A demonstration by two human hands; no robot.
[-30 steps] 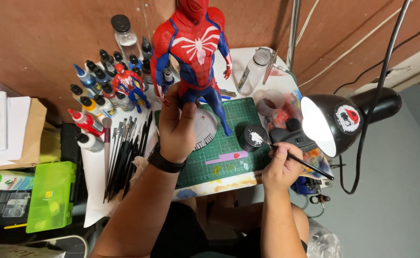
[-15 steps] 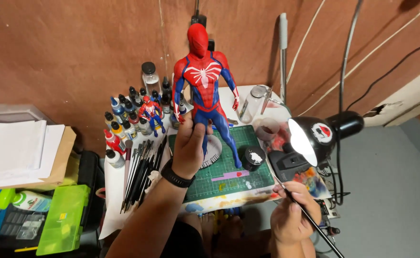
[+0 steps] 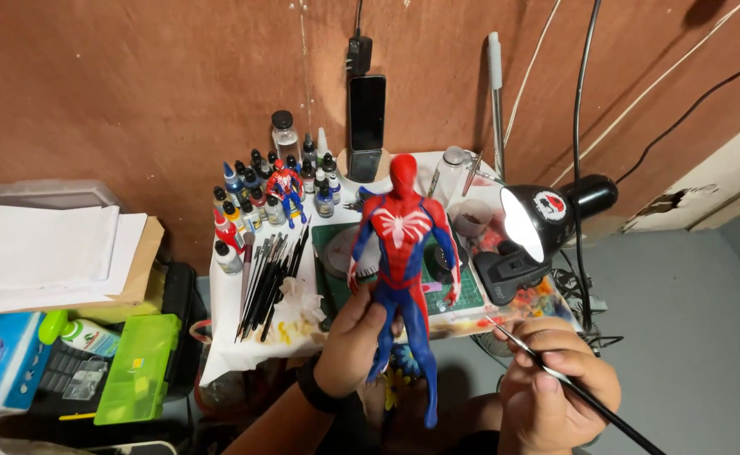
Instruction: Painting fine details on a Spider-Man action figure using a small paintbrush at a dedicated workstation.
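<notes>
My left hand [image 3: 355, 339] grips a tall red and blue superhero figure [image 3: 403, 253] by its thighs and holds it upright above the small work table [image 3: 252, 354]. My right hand [image 3: 555, 383] holds a thin paintbrush [image 3: 572, 383] with a black handle, its tip pointing up and left toward the figure's lower hand. A black band sits on my left wrist. The brush tip is a short way from the figure, not touching it.
On the table are a green cutting mat [image 3: 450, 295], a row of paintbrushes [image 3: 270, 282], several paint bottles [image 3: 248, 206], a small figure [image 3: 285, 187] and a lit black desk lamp [image 3: 547, 223]. A phone [image 3: 366, 114] leans on the brown wall. Green case [image 3: 138, 366] and papers [image 3: 45, 253] lie left.
The figure has come down and toward me, off the mat, now held in front of the table edge. My right hand rose with the brush toward it. The view tilted up the wall.
</notes>
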